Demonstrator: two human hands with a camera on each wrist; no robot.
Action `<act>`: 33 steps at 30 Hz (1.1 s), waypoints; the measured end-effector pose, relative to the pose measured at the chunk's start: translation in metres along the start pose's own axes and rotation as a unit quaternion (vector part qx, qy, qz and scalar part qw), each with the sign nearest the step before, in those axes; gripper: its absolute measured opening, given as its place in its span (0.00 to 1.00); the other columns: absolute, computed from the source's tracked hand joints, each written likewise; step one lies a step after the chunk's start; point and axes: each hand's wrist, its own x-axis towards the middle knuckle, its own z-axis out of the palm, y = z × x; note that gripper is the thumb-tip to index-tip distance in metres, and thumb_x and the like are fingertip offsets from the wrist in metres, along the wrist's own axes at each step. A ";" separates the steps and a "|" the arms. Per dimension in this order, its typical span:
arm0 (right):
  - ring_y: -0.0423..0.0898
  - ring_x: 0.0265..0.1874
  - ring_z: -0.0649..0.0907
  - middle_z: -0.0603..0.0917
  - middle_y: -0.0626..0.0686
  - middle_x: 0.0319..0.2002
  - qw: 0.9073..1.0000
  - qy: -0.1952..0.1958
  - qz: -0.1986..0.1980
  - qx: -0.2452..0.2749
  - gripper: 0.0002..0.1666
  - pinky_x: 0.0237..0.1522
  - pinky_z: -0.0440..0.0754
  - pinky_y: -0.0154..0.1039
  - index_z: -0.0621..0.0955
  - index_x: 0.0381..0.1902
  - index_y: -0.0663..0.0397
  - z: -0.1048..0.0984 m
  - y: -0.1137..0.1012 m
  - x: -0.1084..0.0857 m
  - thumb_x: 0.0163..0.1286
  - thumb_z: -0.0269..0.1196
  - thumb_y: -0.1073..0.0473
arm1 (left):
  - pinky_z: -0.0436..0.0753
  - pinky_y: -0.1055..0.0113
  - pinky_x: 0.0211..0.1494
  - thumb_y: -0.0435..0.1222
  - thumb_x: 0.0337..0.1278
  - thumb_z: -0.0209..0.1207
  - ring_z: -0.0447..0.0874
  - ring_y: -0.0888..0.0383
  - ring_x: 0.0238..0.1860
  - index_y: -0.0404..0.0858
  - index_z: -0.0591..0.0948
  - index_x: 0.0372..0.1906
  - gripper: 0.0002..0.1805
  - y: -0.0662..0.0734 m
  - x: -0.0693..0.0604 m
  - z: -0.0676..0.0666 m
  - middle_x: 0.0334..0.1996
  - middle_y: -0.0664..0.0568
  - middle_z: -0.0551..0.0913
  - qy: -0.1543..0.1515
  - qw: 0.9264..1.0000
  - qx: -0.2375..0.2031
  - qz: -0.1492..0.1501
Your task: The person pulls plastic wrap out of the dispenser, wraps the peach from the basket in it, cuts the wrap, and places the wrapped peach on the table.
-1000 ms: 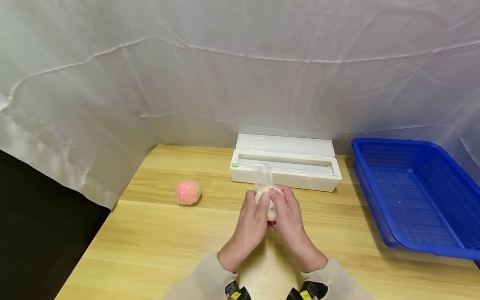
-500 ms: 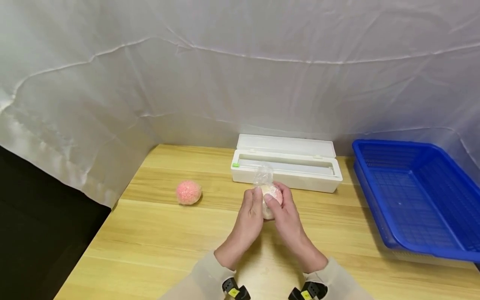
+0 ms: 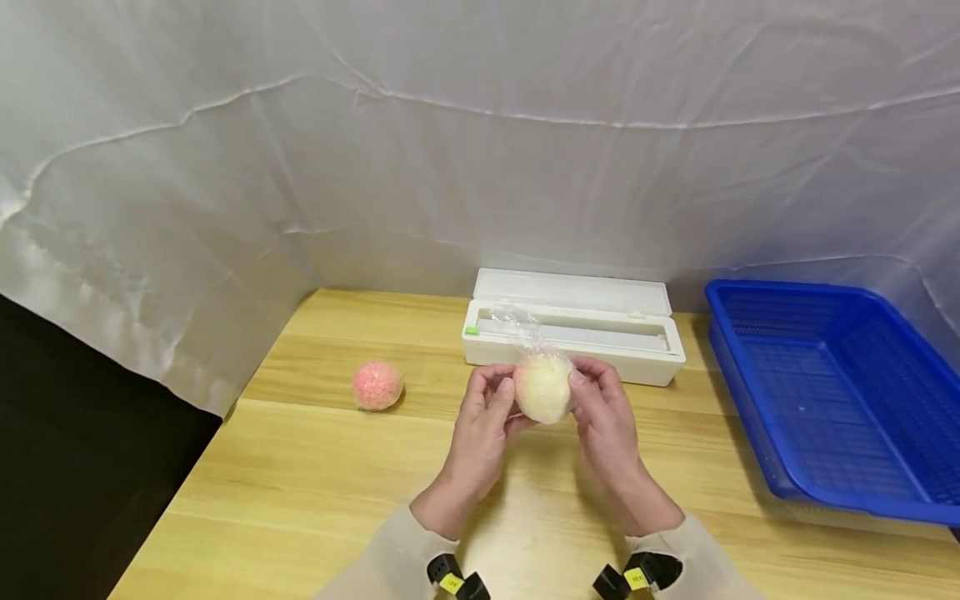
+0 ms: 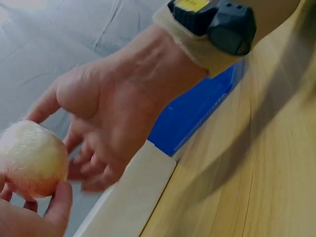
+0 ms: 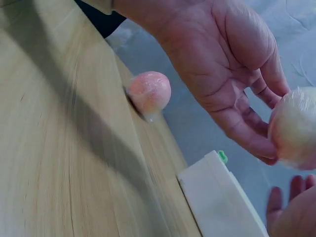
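Observation:
A peach [image 3: 544,390] in clear cling film is held above the table between both hands, a loose tail of film rising behind it. My left hand [image 3: 482,433] grips its left side, with the thumb in front. On the other side, my right hand [image 3: 609,421] holds it with the thumb against the edge. In the left wrist view the wrapped peach [image 4: 34,160] shows pale yellow above and reddish below; the fingers behind it are partly hidden. A second film-wrapped pink peach [image 3: 377,386] lies on the table to the left.
Behind the hands stands a white cling film dispenser [image 3: 577,358], lid raised, with a green slider [image 3: 471,331] at its left end. A blue plastic basket [image 3: 750,417] is at the right. Grey cloth [image 3: 480,183] hangs behind the wooden table [image 3: 300,500].
The hands have spread apart around the peach and turned it, so its pale yellow side now shows. The film tail has swung slightly left. The other peach stays put.

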 end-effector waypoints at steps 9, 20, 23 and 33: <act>0.37 0.35 0.82 0.87 0.42 0.36 0.996 0.049 0.058 -0.049 0.13 0.43 0.83 0.31 0.87 0.41 0.52 -0.003 0.006 0.000 0.84 0.56 0.60 | 0.84 0.65 0.58 0.36 0.65 0.70 0.79 0.56 0.56 0.33 0.64 0.76 0.40 0.002 0.000 -0.006 0.65 0.39 0.73 -0.046 0.992 0.051 -0.105; 0.42 0.47 0.81 0.82 0.50 0.48 0.982 -0.059 -0.069 -0.167 0.21 0.49 0.82 0.31 0.76 0.66 0.71 -0.009 -0.024 -0.003 0.79 0.55 0.69 | 0.85 0.64 0.57 0.30 0.57 0.71 0.81 0.54 0.52 0.32 0.66 0.69 0.37 -0.003 -0.006 -0.010 0.60 0.39 0.76 -0.023 0.986 0.093 -0.136; 0.38 0.43 0.80 0.84 0.46 0.41 0.967 -0.005 -0.080 -0.240 0.15 0.43 0.80 0.28 0.84 0.54 0.66 -0.006 -0.032 0.001 0.78 0.64 0.60 | 0.81 0.65 0.60 0.31 0.55 0.73 0.80 0.53 0.54 0.34 0.66 0.69 0.39 -0.006 -0.010 -0.009 0.60 0.41 0.77 -0.041 0.981 0.126 -0.140; 0.41 0.35 0.80 0.82 0.44 0.30 0.985 0.047 0.020 -0.164 0.16 0.43 0.82 0.37 0.85 0.37 0.61 -0.014 -0.043 0.017 0.80 0.62 0.54 | 0.74 0.56 0.71 0.31 0.51 0.77 0.78 0.52 0.63 0.40 0.67 0.69 0.42 -0.011 -0.026 -0.005 0.62 0.45 0.79 -0.066 0.972 0.177 -0.142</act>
